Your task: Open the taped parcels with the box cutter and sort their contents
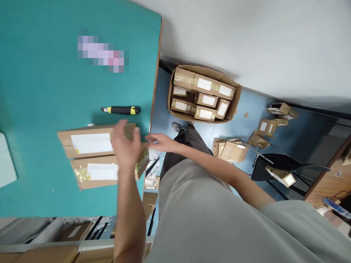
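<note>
A brown cardboard box (93,157) lies at the right side of the green table. Its top shows two long panels with a dark gap between them, each with a white label, and shiny tape at the ends. Over the box's right part is my left hand (126,142), slightly blurred, thumb held away from the fingers. At the table edge, the fingers of my right hand (161,142) are pinched together at the box's right end; the exact grip is small and partly hidden. Beyond the box lies a black and yellow utility knife (122,110), touched by neither hand.
The green table (41,91) holds a pixelated object (101,54) and a white item (7,160) at the left. On the floor, a large carton (238,96) holds several small boxes. Flattened cardboard (231,149) and a black chair (274,168) stand to the right.
</note>
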A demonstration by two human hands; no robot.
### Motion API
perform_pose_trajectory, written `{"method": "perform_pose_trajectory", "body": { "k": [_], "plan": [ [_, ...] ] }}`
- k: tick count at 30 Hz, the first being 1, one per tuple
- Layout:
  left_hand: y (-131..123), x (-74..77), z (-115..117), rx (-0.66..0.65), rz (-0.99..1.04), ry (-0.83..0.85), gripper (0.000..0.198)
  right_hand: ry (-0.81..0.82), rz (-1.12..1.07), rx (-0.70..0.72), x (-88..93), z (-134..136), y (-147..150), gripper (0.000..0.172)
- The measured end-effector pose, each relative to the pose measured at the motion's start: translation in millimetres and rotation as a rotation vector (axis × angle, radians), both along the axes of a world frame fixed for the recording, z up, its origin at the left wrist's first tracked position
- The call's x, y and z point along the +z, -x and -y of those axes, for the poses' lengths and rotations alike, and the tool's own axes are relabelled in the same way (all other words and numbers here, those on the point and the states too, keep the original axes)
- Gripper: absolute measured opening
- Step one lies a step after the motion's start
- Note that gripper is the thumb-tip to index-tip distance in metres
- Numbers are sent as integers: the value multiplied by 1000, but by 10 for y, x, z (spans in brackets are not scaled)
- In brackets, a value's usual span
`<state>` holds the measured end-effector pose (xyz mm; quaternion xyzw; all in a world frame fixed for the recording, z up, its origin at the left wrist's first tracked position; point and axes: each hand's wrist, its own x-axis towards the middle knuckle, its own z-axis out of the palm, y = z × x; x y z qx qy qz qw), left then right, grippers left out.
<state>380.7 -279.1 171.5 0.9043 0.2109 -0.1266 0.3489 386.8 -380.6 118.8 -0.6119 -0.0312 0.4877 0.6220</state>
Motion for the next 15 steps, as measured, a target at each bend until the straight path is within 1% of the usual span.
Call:
{"method": "perform_pose_trajectory", "body": {
  "k": [1,2,3,4,5,6,8,10,11,13,15],
  "plan": [
    [-75,-43,-29,-4,-5,5,45,43,-55,-62,-86,191,-73,18],
    [-181,-128,-18,-37,-14,8,47,77,-105,-132,-187,386,-160,15],
    [-311,-262,33,-72,-21,44,48,113,-150,-208,-302,578,-257,14],
    [-454,-443,118,-110,-32,94,47,153,-186,-279,-429,764,-361,15],
    [-602,-669,227,-142,-49,148,46,200,-222,-339,-567,941,-468,18],
    [-750,-932,346,-159,-71,195,44,253,-252,-395,-719,1106,-577,21],
    [-1031,-1535,570,-144,-138,242,45,361,-288,-489,-1070,1395,-803,30],
    [-1302,-2183,730,-84,-230,245,48,435,-286,-556,-1507,1625,-1046,38],
    [-1439,-2506,781,-49,-271,241,50,454,-272,-576,-1762,1719,-1176,43],
    [-1724,-3121,838,13,-318,241,58,484,-236,-602,-2338,1866,-1449,52],
    [-2019,-3673,846,54,-311,243,67,517,-196,-616,-2968,1965,-1727,62]
  ]
}}
